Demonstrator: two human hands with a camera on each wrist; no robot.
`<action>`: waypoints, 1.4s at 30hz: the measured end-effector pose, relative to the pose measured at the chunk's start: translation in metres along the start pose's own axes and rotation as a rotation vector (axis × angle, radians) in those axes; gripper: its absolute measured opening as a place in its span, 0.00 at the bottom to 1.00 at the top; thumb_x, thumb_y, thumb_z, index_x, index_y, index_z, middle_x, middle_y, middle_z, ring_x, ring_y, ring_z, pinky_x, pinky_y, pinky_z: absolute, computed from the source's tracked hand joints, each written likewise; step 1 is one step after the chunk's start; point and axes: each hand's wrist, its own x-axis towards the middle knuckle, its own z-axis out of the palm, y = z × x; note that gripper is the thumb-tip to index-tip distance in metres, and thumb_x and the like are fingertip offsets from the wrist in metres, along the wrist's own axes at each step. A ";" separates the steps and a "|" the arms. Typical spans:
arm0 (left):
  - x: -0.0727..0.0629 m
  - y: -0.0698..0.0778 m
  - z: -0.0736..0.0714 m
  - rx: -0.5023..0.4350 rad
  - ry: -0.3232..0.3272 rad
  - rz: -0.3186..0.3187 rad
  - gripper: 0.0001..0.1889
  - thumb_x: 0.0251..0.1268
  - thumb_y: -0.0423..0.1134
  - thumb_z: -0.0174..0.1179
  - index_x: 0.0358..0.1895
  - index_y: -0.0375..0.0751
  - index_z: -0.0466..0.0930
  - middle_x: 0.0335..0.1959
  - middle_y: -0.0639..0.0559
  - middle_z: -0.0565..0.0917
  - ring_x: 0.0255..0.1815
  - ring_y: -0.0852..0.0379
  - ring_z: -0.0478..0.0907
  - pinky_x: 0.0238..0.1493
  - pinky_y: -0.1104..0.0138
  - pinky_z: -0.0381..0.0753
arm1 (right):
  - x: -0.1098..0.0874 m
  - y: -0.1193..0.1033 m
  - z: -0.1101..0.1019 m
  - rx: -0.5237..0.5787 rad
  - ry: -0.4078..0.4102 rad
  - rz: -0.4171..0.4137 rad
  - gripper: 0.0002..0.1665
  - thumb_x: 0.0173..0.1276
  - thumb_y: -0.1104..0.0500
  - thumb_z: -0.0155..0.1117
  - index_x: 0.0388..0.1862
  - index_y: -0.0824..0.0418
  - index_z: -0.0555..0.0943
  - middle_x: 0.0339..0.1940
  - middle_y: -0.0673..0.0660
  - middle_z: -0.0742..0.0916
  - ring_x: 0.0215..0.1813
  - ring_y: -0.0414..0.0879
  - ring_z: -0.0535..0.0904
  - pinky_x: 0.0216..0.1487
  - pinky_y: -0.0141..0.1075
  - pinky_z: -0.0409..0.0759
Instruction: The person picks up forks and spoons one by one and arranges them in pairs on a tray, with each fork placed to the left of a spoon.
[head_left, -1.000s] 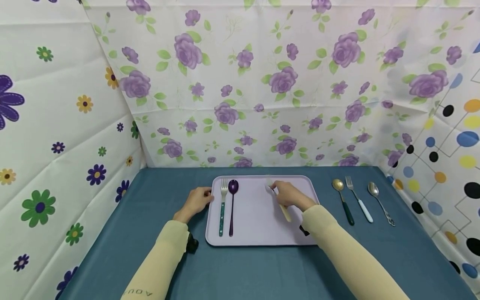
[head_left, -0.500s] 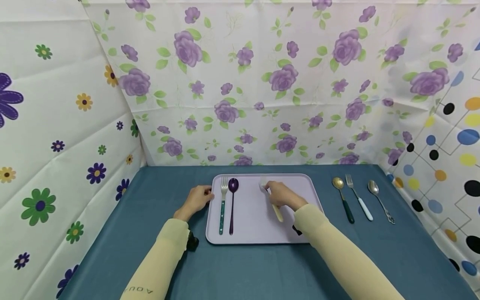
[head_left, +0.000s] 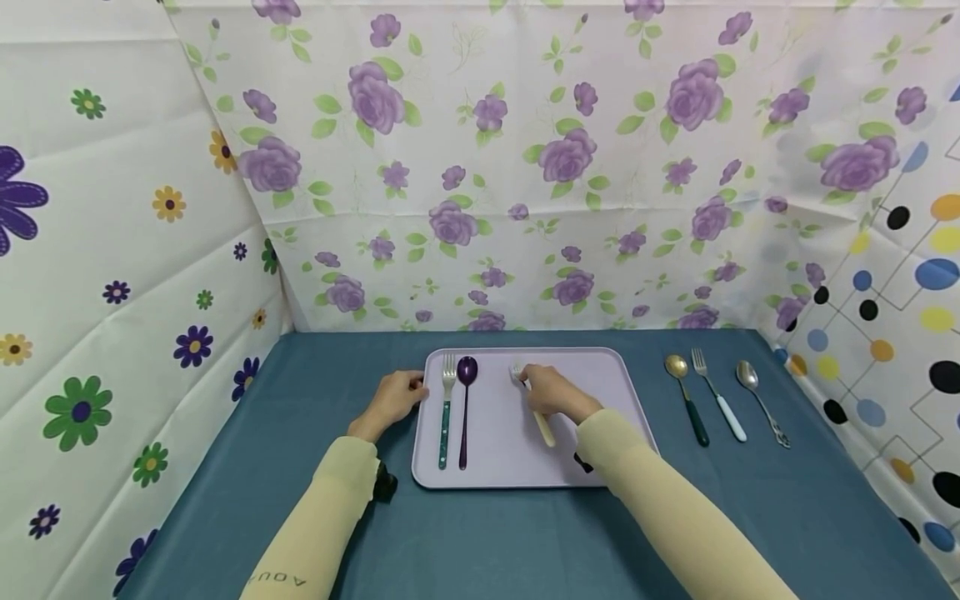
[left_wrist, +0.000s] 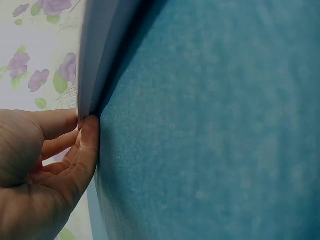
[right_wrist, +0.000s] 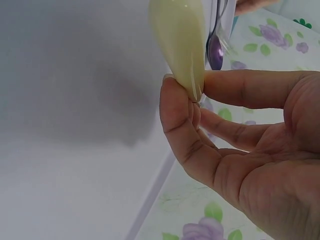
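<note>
My right hand [head_left: 553, 392] pinches a fork with a cream handle [head_left: 544, 429] over the middle of the pale lilac tray [head_left: 495, 471]; its silver head pokes out past the fingers. The right wrist view shows thumb and fingers closed on the neck end of the cream handle [right_wrist: 182, 45]. At the tray's left rim, my left hand [head_left: 393, 398] holds the edge between thumb and fingers, as the left wrist view of the hand [left_wrist: 55, 165] also shows. A fork with a green handle [head_left: 444, 425] and a purple spoon [head_left: 466, 408] lie side by side on the tray's left part.
Right of the tray, a gold spoon with a dark green handle [head_left: 687, 402], a fork with a white handle [head_left: 718, 396] and a silver spoon [head_left: 761, 402] lie on the blue-green tablecloth [head_left: 480, 542]. Flowered sheets [head_left: 450, 167] hang behind and at the sides.
My right hand has moved left across the tray with the cream-handled fork, closer to the purple spoon. The left hand has stayed at the tray's rim.
</note>
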 end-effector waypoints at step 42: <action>0.001 -0.003 0.001 -0.007 0.008 0.032 0.17 0.76 0.31 0.60 0.62 0.27 0.81 0.32 0.47 0.80 0.33 0.54 0.76 0.38 0.63 0.75 | 0.008 -0.030 0.033 0.001 0.023 0.091 0.05 0.61 0.78 0.63 0.32 0.72 0.79 0.25 0.64 0.83 0.19 0.49 0.84 0.23 0.36 0.84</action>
